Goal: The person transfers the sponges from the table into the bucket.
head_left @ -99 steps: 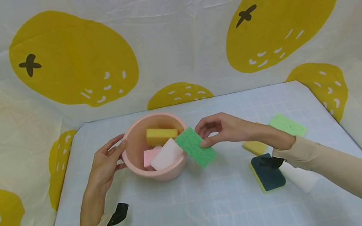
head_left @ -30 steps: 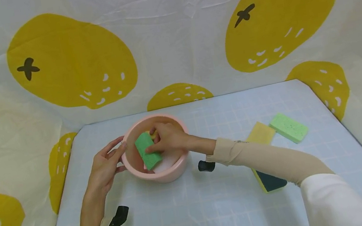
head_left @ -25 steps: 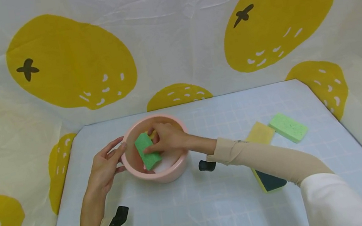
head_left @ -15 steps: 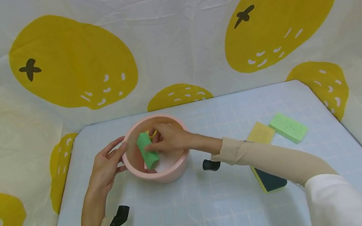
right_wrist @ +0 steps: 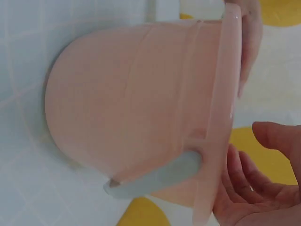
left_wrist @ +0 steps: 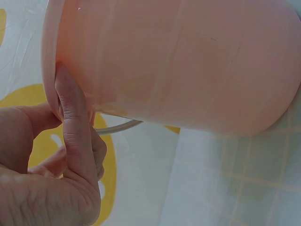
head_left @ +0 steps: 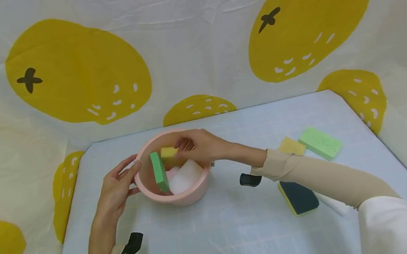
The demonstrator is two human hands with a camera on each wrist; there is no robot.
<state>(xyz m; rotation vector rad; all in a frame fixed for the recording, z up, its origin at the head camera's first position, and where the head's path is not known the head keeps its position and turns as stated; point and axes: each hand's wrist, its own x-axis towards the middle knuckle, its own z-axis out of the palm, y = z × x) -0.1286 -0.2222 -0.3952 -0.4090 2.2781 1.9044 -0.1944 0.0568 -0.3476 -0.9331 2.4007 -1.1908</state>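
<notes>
My left hand [head_left: 116, 190] pinches the left rim of a pink bucket [head_left: 188, 198]; in the left wrist view its thumb and fingers clasp the rim [left_wrist: 51, 56]. Over the bucket's right side is my right hand [head_left: 204, 146], holding nothing. In the right wrist view its thumb and fingers [right_wrist: 256, 176] are spread apart at the mouth. Inside, a green sponge [head_left: 159, 173] stands on edge by the left wall. A yellow sponge [head_left: 168, 153] lies at the back, partly behind my right fingers. A white sponge [head_left: 186, 177] lies in front, over a pink one [head_left: 172, 173].
To the right on the gridded table [head_left: 212, 239] lie a light green sponge [head_left: 320, 143], a yellow sponge [head_left: 291, 146] and a dark-faced scrub sponge [head_left: 300, 197]. A white piece [head_left: 333, 204] is partly under my right sleeve. The bucket's pale handle [right_wrist: 155, 179] hangs down.
My right hand carried the green sponge into the bucket, let go of it by the left wall, and moved back to the right. The left hand stayed on the rim.
</notes>
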